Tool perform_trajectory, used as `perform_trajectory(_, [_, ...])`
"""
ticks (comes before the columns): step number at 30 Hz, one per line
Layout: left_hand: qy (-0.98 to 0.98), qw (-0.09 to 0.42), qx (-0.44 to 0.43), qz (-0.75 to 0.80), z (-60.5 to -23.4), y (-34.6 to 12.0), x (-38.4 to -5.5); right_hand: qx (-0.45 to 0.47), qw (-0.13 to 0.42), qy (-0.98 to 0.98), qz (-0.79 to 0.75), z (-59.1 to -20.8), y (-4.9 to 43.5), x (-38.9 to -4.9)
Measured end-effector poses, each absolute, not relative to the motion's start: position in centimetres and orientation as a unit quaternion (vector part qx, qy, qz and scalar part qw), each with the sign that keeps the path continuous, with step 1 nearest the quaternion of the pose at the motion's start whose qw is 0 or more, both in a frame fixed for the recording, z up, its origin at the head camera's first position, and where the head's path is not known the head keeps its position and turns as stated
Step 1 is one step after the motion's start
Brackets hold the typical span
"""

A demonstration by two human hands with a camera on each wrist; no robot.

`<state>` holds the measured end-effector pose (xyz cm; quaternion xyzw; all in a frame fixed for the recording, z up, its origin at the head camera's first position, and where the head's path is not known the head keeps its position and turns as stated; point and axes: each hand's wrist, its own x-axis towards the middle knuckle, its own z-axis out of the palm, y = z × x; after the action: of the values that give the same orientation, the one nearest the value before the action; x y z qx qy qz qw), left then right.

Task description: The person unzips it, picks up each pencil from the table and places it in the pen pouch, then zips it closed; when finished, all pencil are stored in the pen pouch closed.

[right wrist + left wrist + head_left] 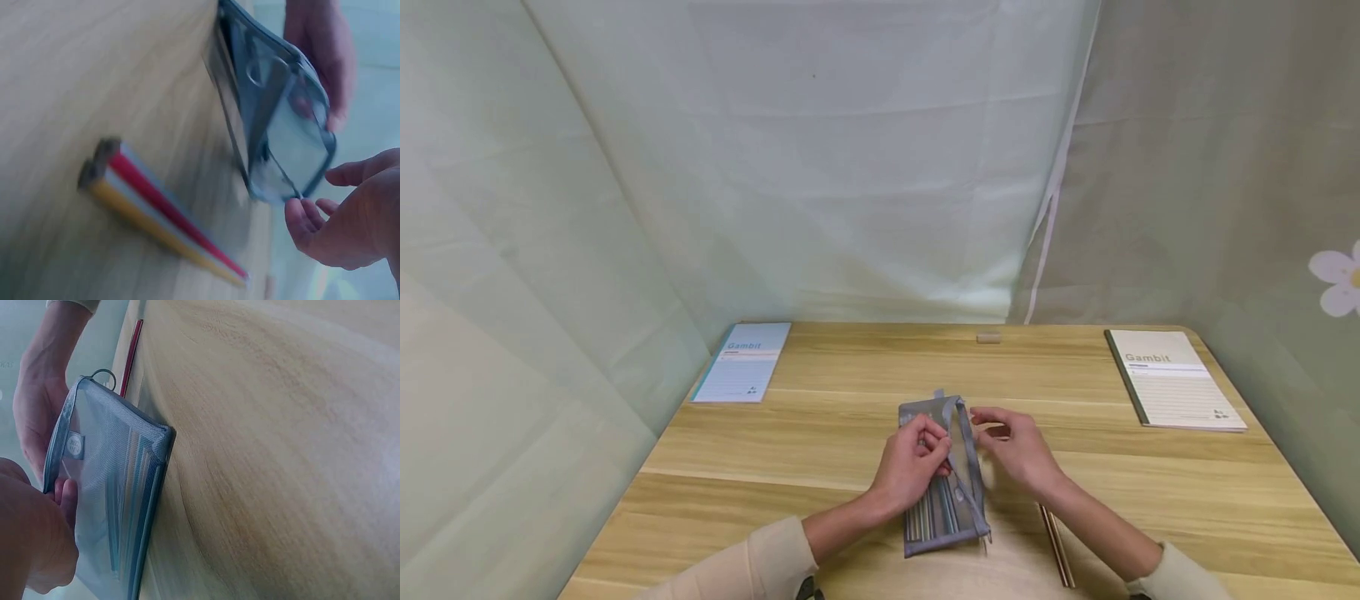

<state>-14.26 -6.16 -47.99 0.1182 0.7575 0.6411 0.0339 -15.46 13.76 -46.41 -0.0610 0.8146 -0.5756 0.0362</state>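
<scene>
A grey-blue mesh pencil case (pixel 925 537) with its zip undone lies on the table, several thin pencils showing through its side. My left hand (pixel 912 462) lies over the case and pinches the edge of its opening between thumb and fingers. In the left wrist view the mouth stands up from the table under that hand (pixel 44 531). My right hand (pixel 1015 446) is beside the far end of the opening, thumb and forefinger parted, fingertips right at the rim in the right wrist view. Two pencils (pixel 175 219), one red striped and one yellow striped, lie together near my right forearm.
A blue notebook (pixel 741 362) lies at the back left and a cream notebook (pixel 1176 379) at the back right. A small grey block (pixel 988 337) sits near the table's rear edge. Pale curtains (pixel 850 167) hang behind and beside the table.
</scene>
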Motion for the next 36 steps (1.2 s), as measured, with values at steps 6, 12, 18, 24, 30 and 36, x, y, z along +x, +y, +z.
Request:
perform_trajectory(6, [0.761, 0.038, 0.113, 0.638, -48.1, -6.2, -14.3, -0.073, 0.044, 0.818, -0.569, -45.6, 17.5, -15.3])
perform_trajectory(12, [0.764, 0.038, 0.112, 0.634, -48.0, -6.2, -14.2, -0.090, 0.037, 0.818, -0.568, -45.8, 20.8, -15.1])
perform_trajectory(18, [0.764, 0.037, 0.116, 0.634, -48.1, -6.2, -14.2, -0.100, 0.035, 0.819, -0.563, -46.9, 22.3, -14.7])
perform_trajectory(24, [0.767, 0.039, 0.115, 0.630, -48.1, -6.2, -14.3, -0.112, 0.029, 0.821, -0.559, -48.4, 23.2, -14.2])
perform_trajectory(30, [0.767, 0.039, 0.110, 0.631, -48.0, -6.2, -14.3, -0.116, 0.029, 0.816, -0.565, -50.0, 23.8, -13.6])
perform_trajectory(36, [0.769, 0.042, 0.111, 0.628, -48.0, -6.3, -14.2, -0.124, 0.013, 0.823, -0.554, -51.5, 23.9, -12.9])
